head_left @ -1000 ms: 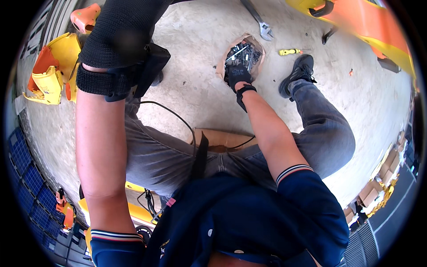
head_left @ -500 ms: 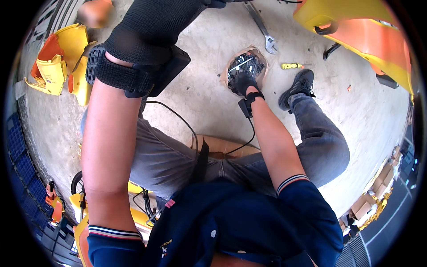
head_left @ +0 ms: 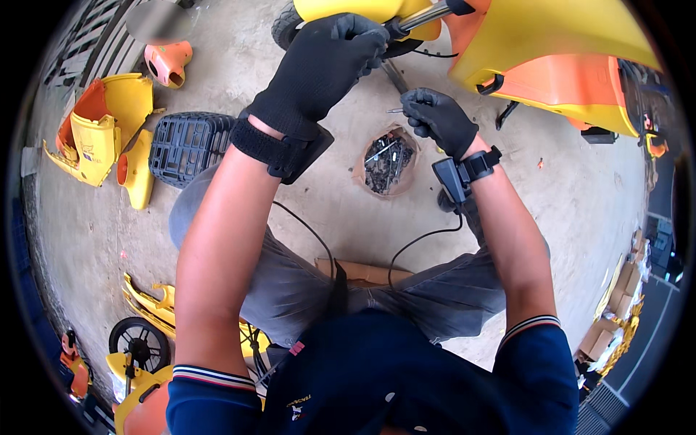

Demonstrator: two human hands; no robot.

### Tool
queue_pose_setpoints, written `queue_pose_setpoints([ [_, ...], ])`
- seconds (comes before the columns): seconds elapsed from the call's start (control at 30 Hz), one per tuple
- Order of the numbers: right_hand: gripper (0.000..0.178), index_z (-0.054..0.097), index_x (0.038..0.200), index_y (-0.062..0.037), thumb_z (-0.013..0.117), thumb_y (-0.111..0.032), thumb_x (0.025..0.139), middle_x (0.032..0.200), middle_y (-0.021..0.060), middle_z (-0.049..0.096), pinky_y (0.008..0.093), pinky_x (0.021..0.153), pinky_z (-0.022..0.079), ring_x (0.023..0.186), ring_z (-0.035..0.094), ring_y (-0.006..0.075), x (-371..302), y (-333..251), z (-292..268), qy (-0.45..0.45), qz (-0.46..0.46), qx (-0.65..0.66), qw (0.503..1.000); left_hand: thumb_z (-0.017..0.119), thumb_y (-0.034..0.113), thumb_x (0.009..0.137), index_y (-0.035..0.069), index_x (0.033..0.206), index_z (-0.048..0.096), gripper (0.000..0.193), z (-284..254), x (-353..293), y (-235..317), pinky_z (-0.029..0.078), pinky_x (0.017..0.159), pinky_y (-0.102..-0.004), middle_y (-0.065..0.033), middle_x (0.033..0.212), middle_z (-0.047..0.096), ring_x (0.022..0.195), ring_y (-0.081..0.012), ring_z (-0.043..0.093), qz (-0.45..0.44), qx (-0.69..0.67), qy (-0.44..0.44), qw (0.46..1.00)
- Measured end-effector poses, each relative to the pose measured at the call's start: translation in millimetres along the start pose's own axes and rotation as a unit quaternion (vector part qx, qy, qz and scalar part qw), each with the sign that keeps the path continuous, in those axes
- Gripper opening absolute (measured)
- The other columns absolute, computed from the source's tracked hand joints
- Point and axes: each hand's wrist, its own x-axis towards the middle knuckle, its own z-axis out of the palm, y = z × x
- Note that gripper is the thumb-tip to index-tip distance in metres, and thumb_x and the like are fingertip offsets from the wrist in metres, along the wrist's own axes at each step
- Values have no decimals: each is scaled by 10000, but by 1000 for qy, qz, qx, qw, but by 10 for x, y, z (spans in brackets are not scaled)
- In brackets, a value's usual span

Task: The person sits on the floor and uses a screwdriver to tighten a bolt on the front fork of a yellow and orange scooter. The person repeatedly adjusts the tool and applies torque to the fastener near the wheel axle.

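Note:
My left hand (head_left: 319, 69), in a black glove, is raised at the upper middle with its fingers curled closed. Its fingertips are beside the metal fork tube (head_left: 426, 16) of a yellow and orange scooter (head_left: 536, 47); what they grip, if anything, is hidden. My right hand (head_left: 442, 123), gloved alike, pinches a small metal screw (head_left: 395, 111) that points left toward the left hand. Below both hands, on the concrete floor, lies an open paper bag (head_left: 360, 172) with a heap of dark screws and small metal parts (head_left: 389, 161) in it.
An adjustable wrench (head_left: 394, 76) lies partly hidden between my hands. Left of me are a black plastic basket (head_left: 190, 145), yellow body panels (head_left: 109, 130) and an orange cover (head_left: 168, 61). Cardboard boxes (head_left: 598, 337) line the lower right. Another wheel (head_left: 139, 344) shows lower left.
My right hand has come up out of the paper bag with a screw between its fingers. The view has shifted, and more of the scooter's front end and the basket show.

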Motion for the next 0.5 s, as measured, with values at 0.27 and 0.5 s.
queue_pose_setpoints([
  [0.27,252,558,1133,-27,562,-128,903,830,4,554,217,590,447,709,522,73,-883,-439,257,58,-74,118,989,536,269,931,14,1076,589,299,194,-120,3,490,736,-241,-52,896,620,796,-104,585,-74,-79,-79,991],
  [0.5,226,589,1080,-1,575,-102,878,892,25,600,208,634,459,732,549,73,-881,-361,333,99,-143,121,977,584,146,882,-14,1073,579,250,535,-316,-56,500,678,-238,-78,867,644,747,-106,605,-107,-72,-126,984],
])
